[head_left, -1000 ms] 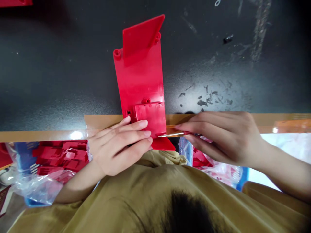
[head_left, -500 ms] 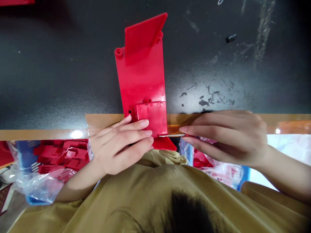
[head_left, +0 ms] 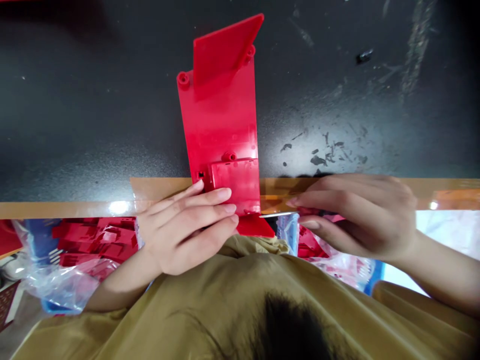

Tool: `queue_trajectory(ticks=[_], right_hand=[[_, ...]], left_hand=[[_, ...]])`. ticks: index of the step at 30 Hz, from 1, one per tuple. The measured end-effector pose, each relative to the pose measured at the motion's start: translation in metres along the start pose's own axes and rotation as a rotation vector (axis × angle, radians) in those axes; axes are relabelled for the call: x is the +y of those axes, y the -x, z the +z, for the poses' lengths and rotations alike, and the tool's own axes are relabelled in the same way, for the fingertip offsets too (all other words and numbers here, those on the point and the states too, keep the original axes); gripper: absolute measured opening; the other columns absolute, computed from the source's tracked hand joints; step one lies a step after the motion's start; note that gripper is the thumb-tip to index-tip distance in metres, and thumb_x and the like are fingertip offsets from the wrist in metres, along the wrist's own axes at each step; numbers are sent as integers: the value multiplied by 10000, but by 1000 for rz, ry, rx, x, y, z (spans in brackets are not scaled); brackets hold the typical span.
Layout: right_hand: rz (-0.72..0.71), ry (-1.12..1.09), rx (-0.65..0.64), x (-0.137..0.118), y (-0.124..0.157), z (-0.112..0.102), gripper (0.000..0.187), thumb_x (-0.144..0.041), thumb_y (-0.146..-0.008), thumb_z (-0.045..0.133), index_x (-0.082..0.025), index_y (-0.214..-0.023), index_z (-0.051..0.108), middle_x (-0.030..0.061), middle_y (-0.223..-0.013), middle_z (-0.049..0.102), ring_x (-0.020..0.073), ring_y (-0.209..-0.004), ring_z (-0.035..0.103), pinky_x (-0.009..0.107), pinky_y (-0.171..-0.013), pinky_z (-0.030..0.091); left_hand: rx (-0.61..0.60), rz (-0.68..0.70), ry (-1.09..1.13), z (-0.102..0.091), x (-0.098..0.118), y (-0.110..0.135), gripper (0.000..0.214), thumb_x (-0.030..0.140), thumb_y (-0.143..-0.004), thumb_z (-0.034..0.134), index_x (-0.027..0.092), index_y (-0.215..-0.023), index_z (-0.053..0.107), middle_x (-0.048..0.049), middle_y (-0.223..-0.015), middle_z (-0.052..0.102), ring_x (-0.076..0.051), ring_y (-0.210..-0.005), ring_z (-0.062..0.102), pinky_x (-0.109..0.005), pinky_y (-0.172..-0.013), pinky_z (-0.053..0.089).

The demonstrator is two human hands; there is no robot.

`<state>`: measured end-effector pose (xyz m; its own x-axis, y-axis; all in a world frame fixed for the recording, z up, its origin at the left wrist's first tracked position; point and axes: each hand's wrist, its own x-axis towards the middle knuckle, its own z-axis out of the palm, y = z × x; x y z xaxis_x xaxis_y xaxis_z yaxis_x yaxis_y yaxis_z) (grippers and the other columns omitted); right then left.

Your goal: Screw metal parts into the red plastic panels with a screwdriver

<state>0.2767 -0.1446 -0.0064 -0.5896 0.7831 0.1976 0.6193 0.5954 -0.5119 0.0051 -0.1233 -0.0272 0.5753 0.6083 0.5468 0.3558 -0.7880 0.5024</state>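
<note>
Shifted rightward, right fingers (head_left: 318, 200) pinch a metal strip (head_left: 279, 215) at the red plastic panel (head_left: 221, 115) under closed-up left fingers (head_left: 204, 212).

Two hands show, one left hand (head_left: 183, 230) and one right hand (head_left: 356, 217), with one red plastic panel (head_left: 219, 120) carrying three round bosses (head_left: 183, 79) and one thin metal pin (head_left: 279, 215). There are two clear plastic bags (head_left: 56, 285) (the red parts (head_left: 93, 240) inside are too overlapped to count), plus one strip of brown tape (head_left: 75, 209) on one black table (head_left: 93, 100).
</note>
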Motion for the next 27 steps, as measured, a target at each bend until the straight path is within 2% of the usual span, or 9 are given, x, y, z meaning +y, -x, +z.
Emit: queue_trajectory(ticks=[4,8,14,20,27], right_hand=[[1,-2,-32,-1,0,-3,92,-278,-952,608,-195,-980,582,16,-779,697,130,-638,627,269,-574,462],[-58,111,-38,-2,-2,-4,70,-220,-923,639,-170,-963,611,26,-772,692,132,-608,599,274,-545,434],[-26,127,-52,-6,-4,-5,72,-220,-936,608,-155,-926,639,30,-738,676,132,-557,578,277,-489,365],[-15,260,-68,-11,-5,0,232,-248,-965,551,-164,-754,604,-6,-613,599,110,-482,463,289,-474,289],[37,289,-135,-15,-4,0,290,-291,-991,504,-167,-754,618,6,-656,644,117,-517,507,297,-504,273]], left_hand=[[-17,-4,-2,-1,1,-3,69,140,-846,719,170,-907,703,-1,-913,774,-150,-1000,730,-293,-1052,560],[-10,3,3,0,0,-4,81,106,-840,712,158,-902,707,-15,-898,775,-160,-986,735,-293,-1045,560],[3,15,-4,1,0,-3,128,109,-796,763,147,-903,703,-14,-898,767,-157,-986,734,-304,-1045,558],[-27,-19,-19,0,3,0,112,96,-840,710,163,-928,687,3,-950,763,-150,-1038,719,-316,-1034,578],[8,-1,-8,1,2,-1,136,98,-802,752,161,-913,705,-9,-917,773,-156,-1002,731,-294,-1041,572]])
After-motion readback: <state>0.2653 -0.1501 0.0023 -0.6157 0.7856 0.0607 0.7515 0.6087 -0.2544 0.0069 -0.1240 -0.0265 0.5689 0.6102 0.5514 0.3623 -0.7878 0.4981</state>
